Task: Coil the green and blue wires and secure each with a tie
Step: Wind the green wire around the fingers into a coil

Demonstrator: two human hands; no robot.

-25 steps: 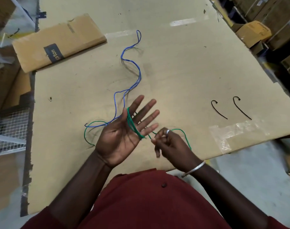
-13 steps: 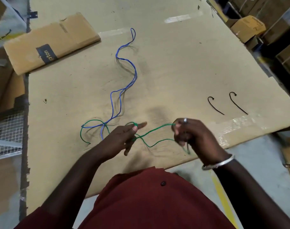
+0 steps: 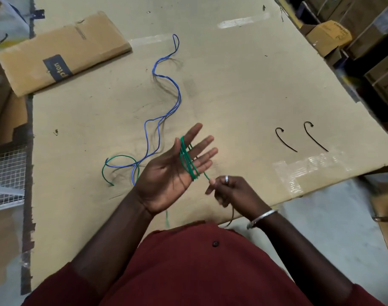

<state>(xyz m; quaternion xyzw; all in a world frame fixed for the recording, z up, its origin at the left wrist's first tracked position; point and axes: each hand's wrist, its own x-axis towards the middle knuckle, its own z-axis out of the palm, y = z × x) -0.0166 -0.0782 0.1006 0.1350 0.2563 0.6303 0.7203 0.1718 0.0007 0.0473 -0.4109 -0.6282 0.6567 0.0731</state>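
My left hand (image 3: 166,173) is held palm up over the table's near edge, fingers spread. Several turns of the green wire (image 3: 187,159) are wound around its fingers. A short taut stretch of that wire runs to my right hand (image 3: 230,191), which pinches it between thumb and forefinger just right of the left palm. A loose green end curves on the table to the left of my left wrist. The blue wire (image 3: 164,93) snakes across the table from the far middle down to my left wrist. Two black ties (image 3: 286,140) lie side by side at the right.
A flattened cardboard box (image 3: 62,51) lies at the table's far left. Clear tape (image 3: 308,171) patches the cardboard table top near the right front edge. Stacked boxes (image 3: 330,36) stand beyond the right edge. A wire mesh rack (image 3: 7,173) sits left of the table.
My left hand turned palm up again with more green turns around its fingers. My right hand came back in close to the left palm, and the slack green loop is gone.
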